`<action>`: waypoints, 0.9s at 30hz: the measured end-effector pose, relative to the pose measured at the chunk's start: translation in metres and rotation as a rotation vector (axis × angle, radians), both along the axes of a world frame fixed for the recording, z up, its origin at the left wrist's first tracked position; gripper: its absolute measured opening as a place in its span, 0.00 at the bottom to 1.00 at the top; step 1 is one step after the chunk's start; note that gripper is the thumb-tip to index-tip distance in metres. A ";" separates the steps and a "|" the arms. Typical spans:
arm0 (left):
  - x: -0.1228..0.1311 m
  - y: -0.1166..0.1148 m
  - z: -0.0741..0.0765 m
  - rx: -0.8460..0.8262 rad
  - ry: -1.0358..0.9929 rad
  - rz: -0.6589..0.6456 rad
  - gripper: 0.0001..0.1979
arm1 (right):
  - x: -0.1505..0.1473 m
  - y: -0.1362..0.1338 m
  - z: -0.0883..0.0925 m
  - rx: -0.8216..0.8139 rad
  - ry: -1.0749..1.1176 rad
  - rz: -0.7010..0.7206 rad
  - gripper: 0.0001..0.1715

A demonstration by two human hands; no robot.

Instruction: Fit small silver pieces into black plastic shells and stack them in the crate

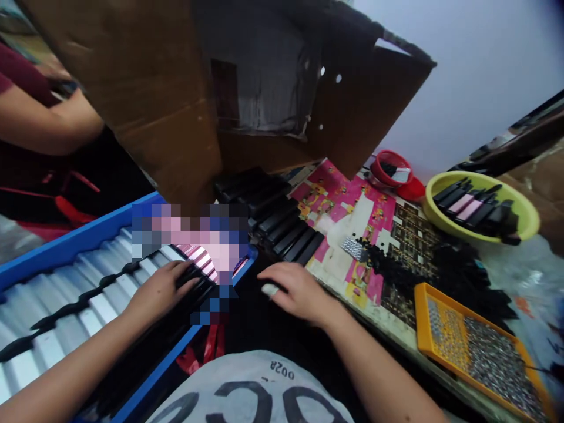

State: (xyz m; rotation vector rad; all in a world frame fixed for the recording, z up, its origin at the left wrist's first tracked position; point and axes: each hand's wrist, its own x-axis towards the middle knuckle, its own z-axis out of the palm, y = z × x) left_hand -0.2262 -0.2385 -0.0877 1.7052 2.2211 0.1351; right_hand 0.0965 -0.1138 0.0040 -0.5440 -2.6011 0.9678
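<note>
In the head view my left hand (161, 291) reaches over a blue crate (150, 388) at the left. Its thumb and fingers close around the end of a dark, slim piece (200, 282) at the crate's inner side. Silver-white bars with black ends (94, 279) lie in rows inside the crate. My right hand (297, 288) hovers beside the table edge, fingers curved and apart, with nothing between them. A white covering wraps its thumb. Just beyond it, black slim cases (286, 229) lie side by side on the table. A pixelated patch hides the crate's far corner.
A large open cardboard box (176, 88) stands behind the crate. On the table are a yellow bowl (529, 217) of black and pink pieces, a red basket (374, 170), and an orange tray (420, 317) of small metal parts. Another person's arm (53, 126) shows at upper left.
</note>
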 end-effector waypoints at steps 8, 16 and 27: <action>0.085 0.064 0.157 0.409 -0.216 -0.273 0.16 | 0.050 0.081 0.013 0.320 -0.358 0.047 0.39; 0.088 0.170 0.211 0.454 0.029 -0.373 0.24 | 0.029 0.076 0.012 0.489 -0.432 0.086 0.35; 0.111 0.191 0.175 0.116 0.223 -0.381 0.37 | 0.047 0.087 -0.003 0.511 -0.417 0.129 0.37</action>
